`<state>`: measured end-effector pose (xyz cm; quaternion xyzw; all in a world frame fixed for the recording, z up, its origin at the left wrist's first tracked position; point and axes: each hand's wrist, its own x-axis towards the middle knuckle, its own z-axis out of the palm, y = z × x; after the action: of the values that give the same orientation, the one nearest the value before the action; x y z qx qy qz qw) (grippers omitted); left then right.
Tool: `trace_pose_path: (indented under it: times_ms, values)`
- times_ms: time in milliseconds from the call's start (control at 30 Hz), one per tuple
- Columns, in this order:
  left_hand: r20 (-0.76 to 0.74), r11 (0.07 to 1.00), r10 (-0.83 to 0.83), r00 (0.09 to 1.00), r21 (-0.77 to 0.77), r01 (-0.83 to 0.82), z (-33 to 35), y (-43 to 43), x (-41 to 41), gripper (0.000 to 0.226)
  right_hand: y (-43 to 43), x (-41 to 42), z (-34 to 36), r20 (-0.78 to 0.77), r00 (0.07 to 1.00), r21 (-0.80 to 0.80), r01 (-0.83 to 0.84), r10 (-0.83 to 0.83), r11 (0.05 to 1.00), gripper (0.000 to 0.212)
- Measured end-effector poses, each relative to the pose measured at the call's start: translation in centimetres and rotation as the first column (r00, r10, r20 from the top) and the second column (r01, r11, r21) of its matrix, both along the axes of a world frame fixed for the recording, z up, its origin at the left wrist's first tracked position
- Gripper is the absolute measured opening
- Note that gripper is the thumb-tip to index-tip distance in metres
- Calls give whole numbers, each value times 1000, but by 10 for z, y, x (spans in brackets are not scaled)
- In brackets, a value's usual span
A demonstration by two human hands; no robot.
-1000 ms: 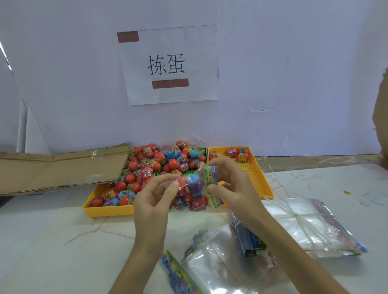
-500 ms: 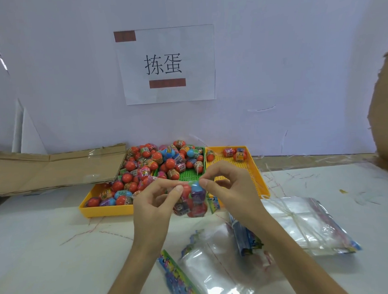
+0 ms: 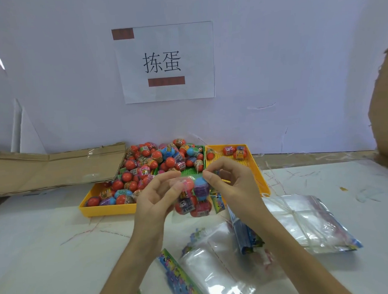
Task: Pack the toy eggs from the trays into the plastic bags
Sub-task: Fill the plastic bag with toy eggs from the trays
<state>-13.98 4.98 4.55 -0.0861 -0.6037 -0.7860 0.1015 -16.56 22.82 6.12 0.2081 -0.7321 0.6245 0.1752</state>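
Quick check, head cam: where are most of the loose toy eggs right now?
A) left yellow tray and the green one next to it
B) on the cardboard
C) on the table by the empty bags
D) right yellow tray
A: the loose eggs heap over the left yellow tray and green tray; the right yellow tray holds only a few.

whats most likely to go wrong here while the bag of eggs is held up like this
The small bag hangs in the air, pinched only at its top by the left hand and right hand; if a pinch slips, the eggs may spill onto the table. The loose empty bags lie right under the forearms and could be swept away. The heaped tray is piled above its rim, so a nudge might roll eggs out.
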Motion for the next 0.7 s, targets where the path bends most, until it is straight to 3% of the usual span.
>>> trace_pose_path:
  times_ms: [67, 167, 333, 467, 700]
  values:
    - [-8, 1000, -14, 1000, -12, 14, 0, 0, 0, 41, 2, -1, 0, 10, 1000, -2, 13, -13, 1000, 15]
    - [-33, 999, 8, 999, -53, -10, -1, -1, -1, 25, 4, -1, 1, -15, 999, 43, 41, -41, 998, 16]
    - [-103, 991, -25, 994, -133, 11, -2, 1, 2, 18, 5, 1, 3, -25, 998, 134, -53, 57, 990, 28]
    - [-118, 990, -10, 993, -138, -6, -2, 1, 1, 17, 2, 2, 1, -69, 997, 173, -25, 38, 985, 8]
    - [-127, 990, 19, 992, -135, -36, -3, 0, 1, 15, -1, 2, -1, -154, 988, 191, 37, -7, 981, 8]
